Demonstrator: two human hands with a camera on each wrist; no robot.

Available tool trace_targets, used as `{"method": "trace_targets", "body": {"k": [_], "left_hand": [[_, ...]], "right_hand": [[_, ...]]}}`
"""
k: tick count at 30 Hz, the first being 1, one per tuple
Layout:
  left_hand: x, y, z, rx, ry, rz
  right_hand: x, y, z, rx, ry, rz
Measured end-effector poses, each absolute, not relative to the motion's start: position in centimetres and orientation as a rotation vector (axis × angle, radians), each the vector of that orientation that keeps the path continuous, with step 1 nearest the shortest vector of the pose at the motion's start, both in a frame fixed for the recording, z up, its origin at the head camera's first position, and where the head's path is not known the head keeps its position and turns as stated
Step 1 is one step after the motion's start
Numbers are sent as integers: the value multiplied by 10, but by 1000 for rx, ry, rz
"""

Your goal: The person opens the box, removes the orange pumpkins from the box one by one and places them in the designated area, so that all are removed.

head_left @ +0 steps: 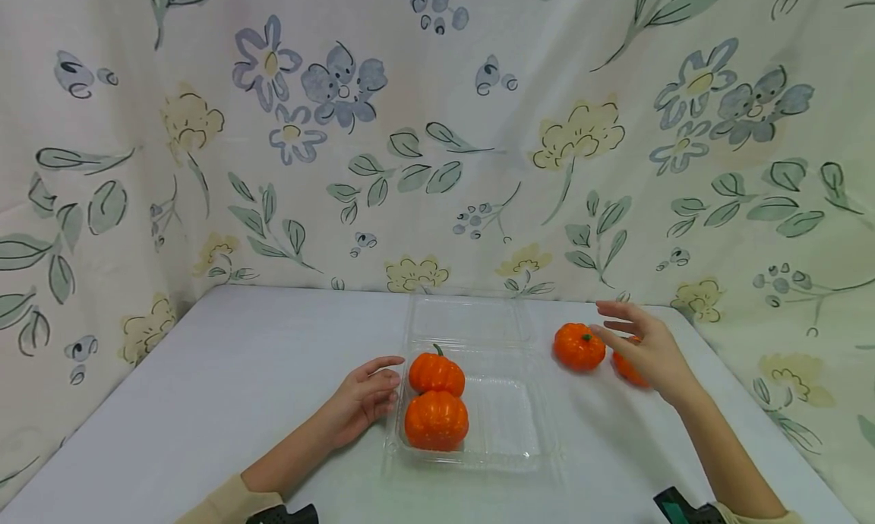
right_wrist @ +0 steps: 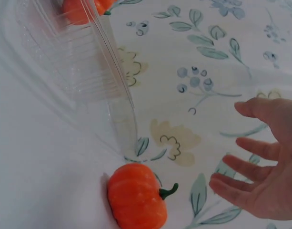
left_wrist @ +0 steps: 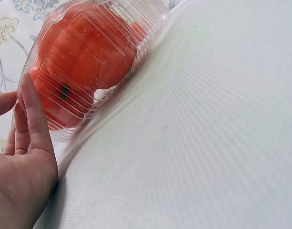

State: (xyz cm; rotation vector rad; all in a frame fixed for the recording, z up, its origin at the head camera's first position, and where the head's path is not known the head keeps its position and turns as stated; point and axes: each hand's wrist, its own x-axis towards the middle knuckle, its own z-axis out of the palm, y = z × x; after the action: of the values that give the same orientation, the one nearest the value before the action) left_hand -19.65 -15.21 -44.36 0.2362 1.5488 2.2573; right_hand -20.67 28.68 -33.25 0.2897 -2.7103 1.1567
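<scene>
Pumpkins [head_left: 436,421] line the left side of a clear box [head_left: 502,414] — my left hand [head_left: 362,402] relaxed beside it, my right hand [head_left: 649,351] — released, spread — by two other pumpkins [head_left: 576,349].

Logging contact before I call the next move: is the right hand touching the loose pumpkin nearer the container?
Apart. The right wrist view shows patterned cloth between the right hand's fingertips and the loose pumpkin.

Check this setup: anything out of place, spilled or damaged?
Nothing stands out: two orange pumpkins sit in the open clear clamshell container, two more pumpkins rest on the table to its right, one partly hidden by the right hand; no spill or damage shows.
</scene>
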Motion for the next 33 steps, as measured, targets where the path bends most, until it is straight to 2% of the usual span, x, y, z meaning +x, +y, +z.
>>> {"method": "trace_targets", "body": {"k": [33], "left_hand": [[-195, -151, -442, 213, 1547, 2263]], "right_hand": [[-194, 238, -344, 520, -2694, 1340]]}}
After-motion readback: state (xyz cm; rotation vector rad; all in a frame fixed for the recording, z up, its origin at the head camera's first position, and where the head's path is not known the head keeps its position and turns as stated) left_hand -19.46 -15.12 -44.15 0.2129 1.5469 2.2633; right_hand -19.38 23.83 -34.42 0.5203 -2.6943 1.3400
